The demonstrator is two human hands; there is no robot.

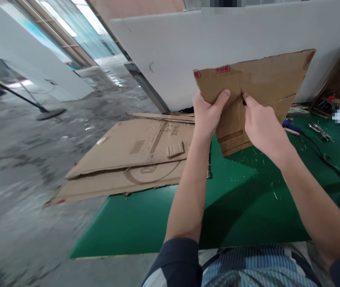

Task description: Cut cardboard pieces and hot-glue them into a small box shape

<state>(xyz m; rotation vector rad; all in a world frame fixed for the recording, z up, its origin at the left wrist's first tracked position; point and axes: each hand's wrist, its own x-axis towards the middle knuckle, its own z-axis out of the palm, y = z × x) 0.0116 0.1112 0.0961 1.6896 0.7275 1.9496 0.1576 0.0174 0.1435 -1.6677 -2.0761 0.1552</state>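
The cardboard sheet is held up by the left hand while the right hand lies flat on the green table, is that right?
No, the right hand isn't on the green table: the head view shows it raised at the cardboard sheet, gripping a small dark tool. The left hand does hold the sheet up.

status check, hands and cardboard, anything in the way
Left hand gripping cardboard sheet. Right hand holding small dark tool at its face. Flattened cardboard pile on green table, off left, not blocking.
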